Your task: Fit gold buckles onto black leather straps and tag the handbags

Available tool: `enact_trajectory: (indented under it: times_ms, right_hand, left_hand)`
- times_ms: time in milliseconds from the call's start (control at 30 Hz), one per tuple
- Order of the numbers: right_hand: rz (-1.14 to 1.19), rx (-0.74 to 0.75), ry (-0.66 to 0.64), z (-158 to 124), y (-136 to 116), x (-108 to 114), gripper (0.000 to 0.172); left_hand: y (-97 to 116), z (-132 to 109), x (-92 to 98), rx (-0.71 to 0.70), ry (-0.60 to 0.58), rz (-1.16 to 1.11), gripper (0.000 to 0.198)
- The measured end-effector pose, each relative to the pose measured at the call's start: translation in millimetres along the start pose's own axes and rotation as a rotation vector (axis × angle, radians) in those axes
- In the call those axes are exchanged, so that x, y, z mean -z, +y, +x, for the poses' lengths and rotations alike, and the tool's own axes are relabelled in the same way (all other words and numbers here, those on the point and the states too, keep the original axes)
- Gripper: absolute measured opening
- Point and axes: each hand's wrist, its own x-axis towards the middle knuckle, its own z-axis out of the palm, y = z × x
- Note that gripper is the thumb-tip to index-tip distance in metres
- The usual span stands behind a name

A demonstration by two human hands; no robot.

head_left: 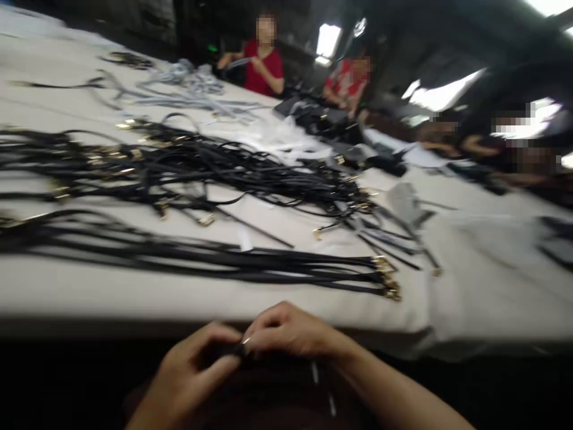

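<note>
My left hand (194, 364) and my right hand (286, 331) meet low in the view, just off the table's front edge. Between their fingertips both pinch a small dark strap piece (242, 351) with a bright metallic glint; its exact form is blurred. Below my right wrist two small pale streaks show against the dark. Beyond my hands, a row of black straps (268, 269) lies lengthwise on the table, gold-coloured metal ends (388, 279) gathered at its right.
A large tangle of black straps with gold fittings (250, 170) covers the middle of the white-covered table (134, 298). Grey straps (192, 95) lie farther back. A person in dark red (266, 65) and a person in patterned red (349, 83) are across the table; others are blurred at right.
</note>
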Motion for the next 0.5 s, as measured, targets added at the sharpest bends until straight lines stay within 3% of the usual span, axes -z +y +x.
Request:
enact_trajectory:
  times_ms: [67, 167, 333, 500]
  right_hand:
    - [-0.05, 0.084, 0.023, -4, -3, 2, 0.034]
    - [0.058, 0.02, -0.021, 2, 2, 14, 0.041]
    - [0.035, -0.034, 0.002, 0, 10, 14, 0.047]
    - [0.007, 0.003, 0.013, 1, 11, 10, 0.047]
  left_hand:
    - [9, -1, -4.0, 0.02, -0.092, -0.161, 0.015]
    - [9, 10, -9.5, 0.026, -0.083, -0.288, 0.021]
    - [10, 12, -15.9, -0.05, 0.002, -0.306, 0.024]
    - [6, 9, -16.0, -0.136, -0.02, -0.326, 0.023]
